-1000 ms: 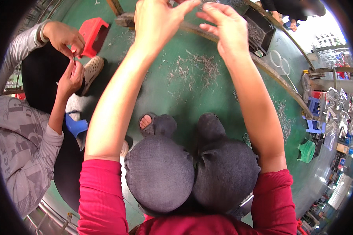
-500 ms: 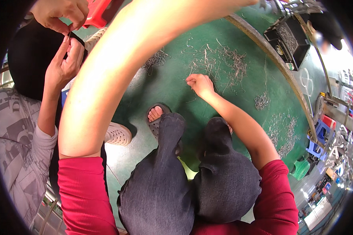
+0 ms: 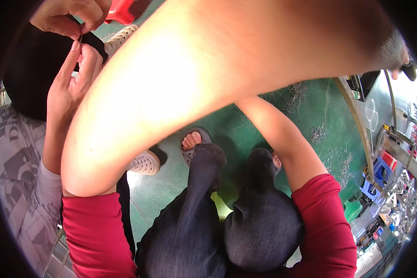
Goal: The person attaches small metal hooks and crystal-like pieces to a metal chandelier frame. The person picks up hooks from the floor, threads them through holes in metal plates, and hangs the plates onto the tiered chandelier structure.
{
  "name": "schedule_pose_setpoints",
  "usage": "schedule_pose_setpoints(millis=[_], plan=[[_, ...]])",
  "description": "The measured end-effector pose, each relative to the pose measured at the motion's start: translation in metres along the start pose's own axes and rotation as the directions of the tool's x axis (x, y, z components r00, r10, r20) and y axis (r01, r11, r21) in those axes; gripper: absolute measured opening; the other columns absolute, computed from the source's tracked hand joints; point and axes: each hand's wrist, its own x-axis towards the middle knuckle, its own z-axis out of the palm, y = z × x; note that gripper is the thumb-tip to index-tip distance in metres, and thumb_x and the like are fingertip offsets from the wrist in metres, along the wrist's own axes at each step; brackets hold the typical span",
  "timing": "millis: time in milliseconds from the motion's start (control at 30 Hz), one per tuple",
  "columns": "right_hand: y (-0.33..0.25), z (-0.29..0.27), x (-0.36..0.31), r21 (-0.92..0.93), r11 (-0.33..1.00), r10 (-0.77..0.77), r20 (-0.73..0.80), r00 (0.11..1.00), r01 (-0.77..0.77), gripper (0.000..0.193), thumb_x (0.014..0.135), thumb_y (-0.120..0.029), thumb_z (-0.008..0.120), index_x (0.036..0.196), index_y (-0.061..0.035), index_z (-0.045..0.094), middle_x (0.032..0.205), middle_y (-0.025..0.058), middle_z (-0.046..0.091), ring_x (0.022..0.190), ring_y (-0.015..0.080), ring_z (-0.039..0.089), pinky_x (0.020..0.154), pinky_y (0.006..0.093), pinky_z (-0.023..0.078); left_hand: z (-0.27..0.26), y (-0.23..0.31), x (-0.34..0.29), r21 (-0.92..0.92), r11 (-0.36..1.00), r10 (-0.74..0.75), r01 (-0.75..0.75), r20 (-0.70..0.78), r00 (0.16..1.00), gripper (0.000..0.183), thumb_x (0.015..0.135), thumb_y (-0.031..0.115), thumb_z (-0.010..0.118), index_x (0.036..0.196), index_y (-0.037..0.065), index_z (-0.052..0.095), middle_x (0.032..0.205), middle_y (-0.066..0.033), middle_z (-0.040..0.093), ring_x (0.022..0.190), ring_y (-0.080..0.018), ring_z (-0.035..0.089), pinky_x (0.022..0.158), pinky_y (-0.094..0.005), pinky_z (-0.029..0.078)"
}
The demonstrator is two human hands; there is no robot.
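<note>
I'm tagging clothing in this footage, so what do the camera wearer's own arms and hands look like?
The left sleeve and right sleeve are deep red, ribbed fabric, ending around the elbows. Beyond them, the visible left forearm and right forearm are uncovered. Neither hand shows clearly enough to describe.

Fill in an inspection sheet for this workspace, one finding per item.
Surface: green floor, with pieces scattered on it.
Job's things: thin, wiry metal pieces in a loose heap; a smaller cluster and a wider scatter lie to its right.
Clutter: shiny metal parts crowded at the right edge.
Hands: left forearm crosses the view, left hand not discernible; right forearm passes behind it, right hand hidden.
Cables: nothing seen.
Surroundings: co-worker's hands at left, pinching a thin piece; red stool, partly cut off, upper left.
</note>
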Motion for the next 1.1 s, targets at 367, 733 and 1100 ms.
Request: schedule_pose_setpoints(millis=[367,733,1100], plan=[[-0.024,-0.013,-0.025,-0.089,0.964,-0.257,-0.052,0.965,0.252,0.029,0.070,-0.009,0.062,0.099,-0.0102,0.060,0.098,0.0100,0.052,0.093,0.0266,0.055,0.073,0.0399,0.050,0.021,-0.004,0.011,-0.009,0.982,-0.188,0.189,0.036,0.981,0.005,0.086,-0.001,0.054,0.081,0.000,0.053,0.078,-0.0044,0.049,0.077,-0.0127,0.050,0.069,-0.0208,0.045],[-0.027,-0.017,0.012,0.116,0.980,-0.144,-0.133,0.981,0.160,0.018,0.076,-0.006,0.053,0.089,-0.0121,0.064,0.093,0.0100,0.057,0.091,0.0295,0.057,0.078,0.0432,0.047,0.056,-0.012,0.028,-0.148,0.949,-0.268,0.280,0.096,0.959,0.004,0.085,0.002,0.056,0.081,0.001,0.055,0.077,-0.0045,0.050,0.076,-0.0126,0.051,0.069,-0.0213,0.045],[-0.027,-0.022,0.072,-0.115,0.927,-0.360,-0.020,0.933,0.356,0.030,0.085,-0.011,0.045,0.111,-0.0025,0.056,0.119,0.0163,0.054,0.111,0.0321,0.050,0.092,0.0413,0.041,0.075,-0.023,0.030,-0.188,0.927,-0.303,0.325,0.136,0.943,0.005,0.083,0.005,0.057,0.080,0.001,0.056,0.077,-0.0045,0.052,0.075,-0.0125,0.052,0.068,-0.0217,0.046]])
